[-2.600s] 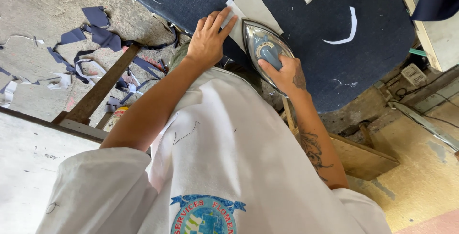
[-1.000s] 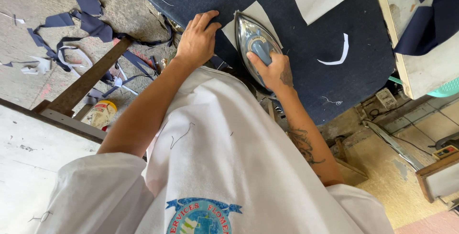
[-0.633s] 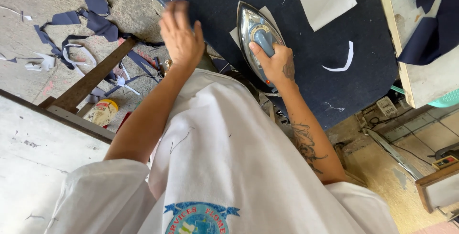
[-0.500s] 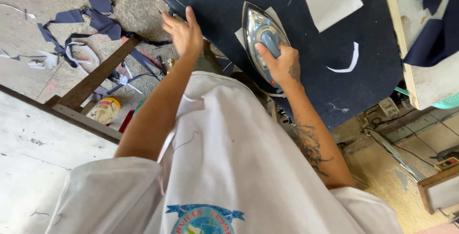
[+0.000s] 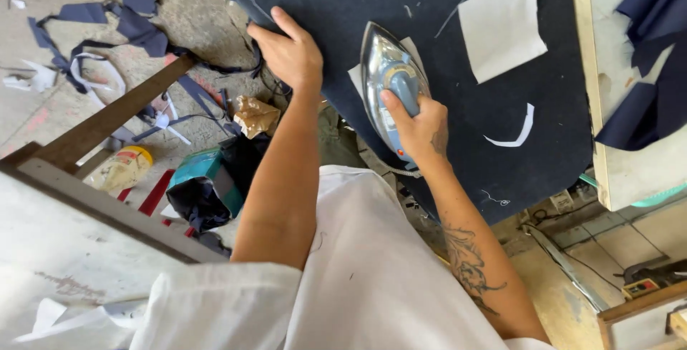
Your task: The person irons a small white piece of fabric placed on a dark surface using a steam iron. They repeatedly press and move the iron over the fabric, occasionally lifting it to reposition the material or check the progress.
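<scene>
My right hand (image 5: 418,121) grips the blue handle of a silver clothes iron (image 5: 385,81) that rests flat on a white fabric piece (image 5: 356,76) on the dark blue ironing board (image 5: 429,6). My left hand (image 5: 290,51) lies at the board's left edge, fingers curled, touching the padding; whether it holds anything I cannot tell. A larger white fabric rectangle (image 5: 502,24) lies further up the board, and a thin curved white strip (image 5: 514,134) lies to the right of the iron.
Navy fabric pieces (image 5: 644,71) hang over a white table at the right. Blue and white scraps (image 5: 93,21) litter the concrete floor at the left, beside a wooden beam (image 5: 107,117), a yellow-capped bottle (image 5: 122,167) and a teal object (image 5: 204,171).
My left hand lifted off the white piece beside the iron and moved left to the board's edge. The iron stayed on the white piece under my right hand.
</scene>
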